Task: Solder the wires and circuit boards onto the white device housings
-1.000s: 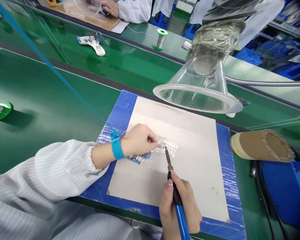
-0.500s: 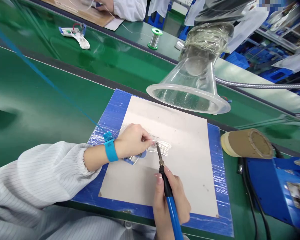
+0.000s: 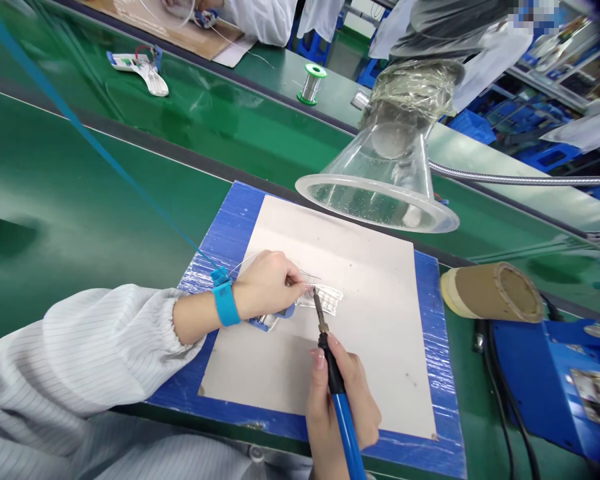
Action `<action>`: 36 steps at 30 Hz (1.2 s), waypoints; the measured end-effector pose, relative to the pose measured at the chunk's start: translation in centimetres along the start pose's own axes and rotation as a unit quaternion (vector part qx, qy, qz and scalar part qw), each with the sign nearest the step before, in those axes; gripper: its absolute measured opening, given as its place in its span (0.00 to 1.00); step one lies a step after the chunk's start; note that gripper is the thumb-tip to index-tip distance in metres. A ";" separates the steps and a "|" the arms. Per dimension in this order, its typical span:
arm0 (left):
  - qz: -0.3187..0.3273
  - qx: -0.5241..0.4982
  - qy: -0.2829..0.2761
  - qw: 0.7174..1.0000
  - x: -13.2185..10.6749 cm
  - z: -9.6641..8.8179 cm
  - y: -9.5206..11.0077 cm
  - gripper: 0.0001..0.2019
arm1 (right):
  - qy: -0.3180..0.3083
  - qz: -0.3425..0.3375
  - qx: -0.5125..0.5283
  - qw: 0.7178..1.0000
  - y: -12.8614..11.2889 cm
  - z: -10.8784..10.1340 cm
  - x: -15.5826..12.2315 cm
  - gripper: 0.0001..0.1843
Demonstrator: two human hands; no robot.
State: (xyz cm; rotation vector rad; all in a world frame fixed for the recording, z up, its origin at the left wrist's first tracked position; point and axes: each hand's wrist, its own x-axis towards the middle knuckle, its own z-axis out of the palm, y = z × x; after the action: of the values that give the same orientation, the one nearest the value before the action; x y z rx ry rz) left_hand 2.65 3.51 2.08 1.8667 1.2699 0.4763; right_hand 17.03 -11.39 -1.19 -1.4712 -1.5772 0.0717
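My right hand (image 3: 347, 393) is closed around the blue and black handle of a soldering iron (image 3: 343, 420). The iron's tip meets a small white plastic housing (image 3: 327, 300) lying on the pale board. From the left, my left hand (image 3: 267, 287) reaches in, its thumb and forefinger pinched just beside the tip. A thin strand of solder wire (image 3: 247, 257) runs behind that hand, and its end at the fingertips is too small to make out. Under the left hand lies a blue-and-white part (image 3: 267, 323), mostly covered. A blue wrist strap (image 3: 226, 303) circles my left wrist.
A clear fume hood (image 3: 380, 180) hangs above the board (image 3: 370, 373). To the right are a brown cylinder (image 3: 495, 291) and a blue soldering station (image 3: 535, 380) with black cables. Beyond, a white device (image 3: 140, 70) lies on the green belt; a solder spool (image 3: 312, 85) stands near a co-worker's sleeve (image 3: 260, 20).
The white device on the belt has shifted left. The co-worker's hand has moved, and a blue-and-white part shows there. My hands and the iron stay nearly in place.
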 end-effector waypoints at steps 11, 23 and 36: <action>0.002 -0.008 0.000 1.000 0.2 0.2 -0.2 0.09 | 0.038 -0.004 -0.002 0.999 -0.3 0.0 0.5 0.21; -0.021 -0.005 0.014 1.000 0.1 0.5 -0.5 0.08 | 0.074 0.088 -0.026 0.993 -0.8 1.0 0.1 0.12; -0.016 -0.014 0.008 1.000 0.6 0.7 -1.1 0.11 | 0.175 0.115 0.035 0.977 0.6 2.6 0.4 0.11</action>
State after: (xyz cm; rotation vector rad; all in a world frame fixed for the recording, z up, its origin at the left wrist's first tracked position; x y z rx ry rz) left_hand 2.71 3.92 0.76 1.8199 1.2946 0.4908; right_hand 15.84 -9.53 -2.75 -1.5129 -1.1082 0.0004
